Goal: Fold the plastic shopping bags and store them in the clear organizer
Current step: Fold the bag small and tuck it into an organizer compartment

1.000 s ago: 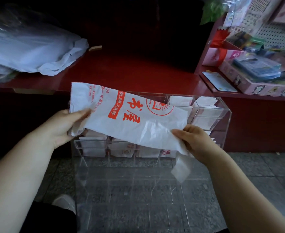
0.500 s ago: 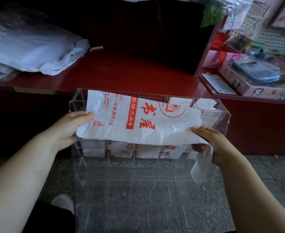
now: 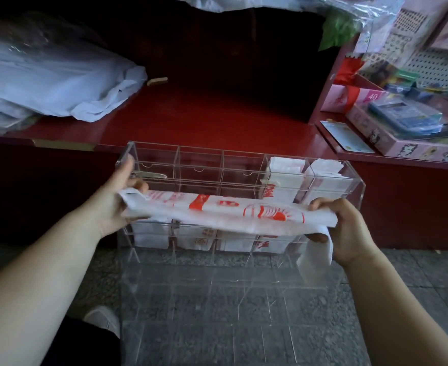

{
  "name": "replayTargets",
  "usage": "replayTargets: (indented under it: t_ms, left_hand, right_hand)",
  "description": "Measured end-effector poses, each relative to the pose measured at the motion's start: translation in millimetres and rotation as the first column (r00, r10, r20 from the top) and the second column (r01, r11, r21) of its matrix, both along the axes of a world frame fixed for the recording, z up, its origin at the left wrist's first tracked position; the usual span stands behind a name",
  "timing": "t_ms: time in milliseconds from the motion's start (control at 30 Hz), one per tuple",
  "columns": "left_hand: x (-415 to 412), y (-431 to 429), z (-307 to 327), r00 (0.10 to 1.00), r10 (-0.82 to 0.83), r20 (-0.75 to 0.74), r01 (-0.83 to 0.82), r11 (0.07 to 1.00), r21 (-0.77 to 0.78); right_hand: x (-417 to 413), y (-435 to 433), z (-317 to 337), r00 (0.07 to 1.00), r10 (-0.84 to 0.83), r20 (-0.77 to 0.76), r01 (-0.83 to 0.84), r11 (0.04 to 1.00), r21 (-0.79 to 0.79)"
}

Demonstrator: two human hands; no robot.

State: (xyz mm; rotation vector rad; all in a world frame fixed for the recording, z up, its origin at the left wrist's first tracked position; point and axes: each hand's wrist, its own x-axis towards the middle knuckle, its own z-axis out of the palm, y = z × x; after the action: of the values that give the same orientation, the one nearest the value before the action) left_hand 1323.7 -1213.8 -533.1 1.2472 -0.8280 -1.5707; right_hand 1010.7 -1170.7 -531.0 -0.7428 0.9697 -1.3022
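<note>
A white plastic bag with red print (image 3: 228,213) is stretched as a long narrow strip between both hands, lying across the top of the clear organizer (image 3: 244,161). My left hand (image 3: 117,202) pinches its left end. My right hand (image 3: 347,228) grips the right end, where a white handle strip hangs down. Folded white bags (image 3: 286,167) fill the organizer's two back-right compartments, and more folded bags (image 3: 201,240) sit in its front row. The other back compartments look empty.
A pile of loose white bags (image 3: 59,83) lies on the red shelf (image 3: 204,120) at the back left. Boxes of stationery (image 3: 407,128) crowd the right counter. The organizer stands on a grey stone floor (image 3: 217,313). A white shoe (image 3: 104,319) shows at the lower left.
The bag went from a wide flat sheet held upright to a narrow strip folded lengthwise and lowered onto the organizer. Both hands moved apart and down.
</note>
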Motion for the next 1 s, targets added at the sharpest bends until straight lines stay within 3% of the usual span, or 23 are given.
replayTargets:
  t_ms: [67,133,200,267,300,433,533,633,833,1000]
  left_hand:
    - [0.7,3.4,0.9,0.974,-0.089,0.210,0.102,0.994,-0.050]
    - [2.0,5.1,1.7,0.917,-0.102,0.385,0.160,0.979,-0.124]
    - [4.3,5.6,5.2,0.862,-0.076,0.502,0.203,0.958,-0.204]
    - [3.5,6.8,12.2,0.816,-0.086,0.572,0.267,0.933,-0.241]
    - [1.5,8.6,15.6,0.797,-0.097,0.597,0.296,0.923,-0.246]
    - [-22.6,24.7,36.7,0.677,-0.167,0.717,0.485,0.834,-0.263]
    - [-46.8,40.7,48.9,0.665,-0.259,0.700,0.590,0.757,-0.280]
    - [-57.8,46.8,55.3,0.650,-0.233,0.723,0.615,0.720,-0.321]
    - [-47.5,37.3,52.3,0.840,-0.161,0.519,0.391,0.843,-0.371]
    - [-42.6,26.6,45.2,0.970,-0.064,0.235,0.156,0.903,-0.399]
  right_hand:
    - [-2.9,-1.4,0.2,0.997,-0.067,-0.043,0.069,0.996,0.062]
    - [-7.2,-2.5,-2.4,0.945,-0.040,-0.325,0.068,0.995,0.074]
    - [-11.2,1.7,-1.7,0.744,0.116,-0.658,-0.055,0.992,0.113]
    - [-17.5,4.6,2.0,0.533,0.234,-0.813,-0.159,0.972,0.175]
    - [-18.3,4.9,4.5,0.483,0.249,-0.839,-0.183,0.966,0.181]
    - [7.9,7.3,17.4,0.629,0.196,-0.752,-0.269,0.963,0.026]
    - [46.9,12.4,17.5,0.474,0.276,-0.836,-0.512,0.859,-0.007]
    - [79.3,24.5,16.8,0.470,0.312,-0.826,-0.559,0.829,-0.004]
    - [72.4,23.2,12.4,0.481,0.456,-0.749,-0.481,0.851,0.209]
    - [65.1,19.6,13.4,0.592,0.437,-0.678,-0.470,0.870,0.150]
